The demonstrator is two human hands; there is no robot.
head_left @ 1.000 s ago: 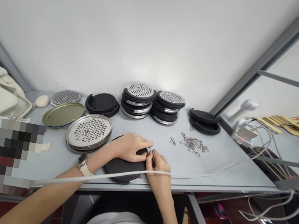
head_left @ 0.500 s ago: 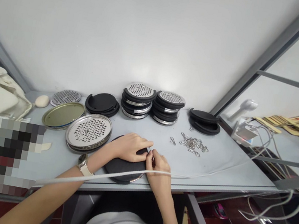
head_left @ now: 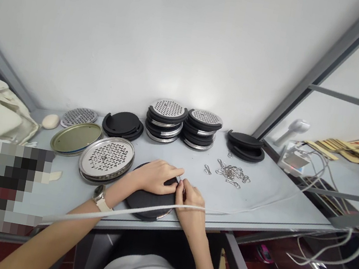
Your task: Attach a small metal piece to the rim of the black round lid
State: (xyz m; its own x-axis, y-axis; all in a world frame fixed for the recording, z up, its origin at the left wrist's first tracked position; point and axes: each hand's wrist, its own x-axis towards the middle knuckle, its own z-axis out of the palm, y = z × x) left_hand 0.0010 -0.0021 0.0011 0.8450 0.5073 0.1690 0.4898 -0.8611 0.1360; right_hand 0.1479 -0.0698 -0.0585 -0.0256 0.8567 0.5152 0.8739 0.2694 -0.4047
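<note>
A round black disc (head_left: 150, 201) with a strip of shiny metal rim lies at the table's front edge. My left hand (head_left: 158, 177) grips its far right part from above, thumb and index finger reaching to the rim. Against that same edge my right hand (head_left: 191, 199) is closed in a pinch on a small metal clip (head_left: 184, 193), mostly hidden by the fingers. Loose metal snap clips (head_left: 233, 173) lie in a pile to the right. Left of the disc, a round metal grater plate (head_left: 107, 159) tops a short stack.
Behind stand two stacks of black-rimmed graters (head_left: 166, 120), with black holders (head_left: 245, 147) to the right and more black holders (head_left: 122, 124) to the left. Olive lids (head_left: 76, 137) lie farther left. A white cable (head_left: 138, 208) crosses before my hands.
Both hands stay in place at the disc's edge, with barely a shift in the right fingers. Nothing else on the table has moved.
</note>
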